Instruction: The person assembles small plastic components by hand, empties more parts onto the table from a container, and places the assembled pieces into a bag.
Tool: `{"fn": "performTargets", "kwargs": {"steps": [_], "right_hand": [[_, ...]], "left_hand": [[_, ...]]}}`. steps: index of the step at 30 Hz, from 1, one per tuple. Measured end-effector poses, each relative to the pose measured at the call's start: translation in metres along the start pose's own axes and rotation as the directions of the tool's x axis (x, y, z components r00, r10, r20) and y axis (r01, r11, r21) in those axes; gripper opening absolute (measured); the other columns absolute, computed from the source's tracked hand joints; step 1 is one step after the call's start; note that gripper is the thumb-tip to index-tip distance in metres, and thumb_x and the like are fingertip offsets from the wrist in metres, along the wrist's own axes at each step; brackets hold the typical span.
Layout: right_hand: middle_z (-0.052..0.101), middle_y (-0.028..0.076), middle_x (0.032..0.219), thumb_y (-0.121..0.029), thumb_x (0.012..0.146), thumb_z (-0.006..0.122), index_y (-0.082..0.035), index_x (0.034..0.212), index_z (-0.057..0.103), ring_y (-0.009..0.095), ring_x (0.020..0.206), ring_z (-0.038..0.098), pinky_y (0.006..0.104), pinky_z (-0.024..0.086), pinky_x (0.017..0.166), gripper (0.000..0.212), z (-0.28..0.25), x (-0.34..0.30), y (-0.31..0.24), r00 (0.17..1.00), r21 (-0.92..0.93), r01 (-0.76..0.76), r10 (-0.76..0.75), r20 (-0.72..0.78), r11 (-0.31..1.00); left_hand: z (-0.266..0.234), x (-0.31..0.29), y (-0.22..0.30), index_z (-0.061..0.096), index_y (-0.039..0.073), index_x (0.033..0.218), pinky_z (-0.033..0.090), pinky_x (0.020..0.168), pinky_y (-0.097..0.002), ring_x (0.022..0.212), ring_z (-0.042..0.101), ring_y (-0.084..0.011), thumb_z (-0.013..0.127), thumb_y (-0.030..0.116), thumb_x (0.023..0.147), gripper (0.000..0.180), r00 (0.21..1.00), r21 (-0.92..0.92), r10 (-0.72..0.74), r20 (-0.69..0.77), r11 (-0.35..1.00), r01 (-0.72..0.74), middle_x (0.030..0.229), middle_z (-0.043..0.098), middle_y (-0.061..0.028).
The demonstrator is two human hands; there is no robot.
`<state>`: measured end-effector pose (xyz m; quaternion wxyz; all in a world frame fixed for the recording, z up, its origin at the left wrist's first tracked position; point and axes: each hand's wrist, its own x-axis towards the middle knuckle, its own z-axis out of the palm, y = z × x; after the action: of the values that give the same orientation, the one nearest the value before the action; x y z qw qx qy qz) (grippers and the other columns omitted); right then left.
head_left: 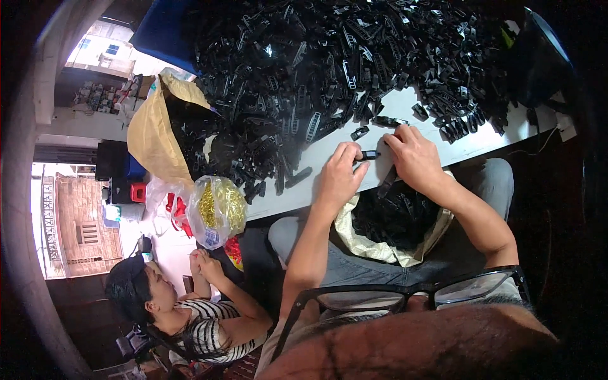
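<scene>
My left hand (342,176) is closed in a pinch on a small black plastic part (369,154) with a pale rectangular spot, held just above the white table's near edge. To its right, my right hand (415,158) has its fingers curled down at a longer black plastic piece (386,121); the fingertips partly cover the contact. Another small black part (360,132) lies on the table between and beyond the hands. Below them, a pale sack (347,237) sits open in my lap, filled with black plastic pieces (396,215). A dark strip hangs beneath my right hand.
A large heap of black plastic parts (329,57) covers the white table (285,201). At left stand a yellowish sack (152,136) and a clear bag of yellow items (221,209). A person in a striped top (231,329) sits at lower left, hands raised together.
</scene>
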<state>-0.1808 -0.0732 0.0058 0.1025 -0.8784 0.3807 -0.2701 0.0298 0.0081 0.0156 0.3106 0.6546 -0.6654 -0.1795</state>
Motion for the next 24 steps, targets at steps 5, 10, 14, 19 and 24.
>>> {"fn": "performTargets", "kwargs": {"steps": [5,10,14,19,24], "right_hand": [[0.075,0.018,0.096,-0.019,0.103,0.064,-0.004,0.120,0.067,0.040,0.086,0.074,0.0499,0.059,0.071,0.023,-0.006,-0.002,0.014,0.988,0.145,-0.117,0.100,0.122,0.982],[0.077,0.017,0.094,-0.026,0.104,0.065,-0.005,0.119,0.068,0.038,0.083,0.076,0.0492,0.059,0.068,0.026,-0.011,-0.002,0.021,0.969,0.052,-0.179,0.167,0.183,0.983],[0.076,0.015,0.094,-0.028,0.099,0.073,-0.007,0.117,0.074,0.035,0.079,0.075,0.0464,0.058,0.067,0.028,-0.020,-0.003,0.010,0.983,0.069,-0.164,0.158,0.092,0.984],[0.074,0.013,0.091,-0.026,0.095,0.077,-0.007,0.115,0.077,0.034,0.080,0.074,0.0459,0.058,0.067,0.027,-0.007,-0.005,0.020,0.994,0.117,-0.071,0.061,0.085,0.991],[0.071,0.012,0.092,-0.022,0.092,0.079,-0.006,0.112,0.077,0.035,0.079,0.073,0.0462,0.059,0.068,0.026,-0.015,-0.004,0.003,0.988,0.278,0.013,-0.056,0.147,0.960]], "left_hand": [[-0.010,-0.002,0.001,0.068,0.011,0.126,0.058,0.080,-0.0447,0.091,0.074,-0.0337,0.080,0.018,0.092,0.037,0.995,0.093,0.058,-0.084,0.994,-0.051,0.118,0.070,-0.0107],[-0.014,-0.002,0.005,0.068,0.015,0.136,0.058,0.081,-0.0463,0.093,0.074,-0.0344,0.078,0.021,0.094,0.043,0.996,0.142,-0.088,0.018,0.986,0.084,0.120,0.070,-0.0116],[-0.011,0.000,0.001,0.067,0.017,0.138,0.059,0.082,-0.0490,0.100,0.073,-0.0367,0.075,0.022,0.096,0.043,0.992,0.133,-0.122,0.043,0.984,0.116,0.123,0.066,-0.0130],[-0.009,0.004,-0.002,0.068,0.019,0.135,0.058,0.083,-0.0510,0.103,0.071,-0.0404,0.072,0.021,0.098,0.038,0.993,0.272,0.101,0.063,0.956,-0.114,0.124,0.063,-0.0122],[-0.007,0.003,0.000,0.077,0.014,0.118,0.059,0.082,-0.0440,0.097,0.074,-0.0328,0.078,0.022,0.095,0.025,0.998,0.095,0.058,0.030,0.994,-0.061,0.118,0.070,-0.0076]]}}
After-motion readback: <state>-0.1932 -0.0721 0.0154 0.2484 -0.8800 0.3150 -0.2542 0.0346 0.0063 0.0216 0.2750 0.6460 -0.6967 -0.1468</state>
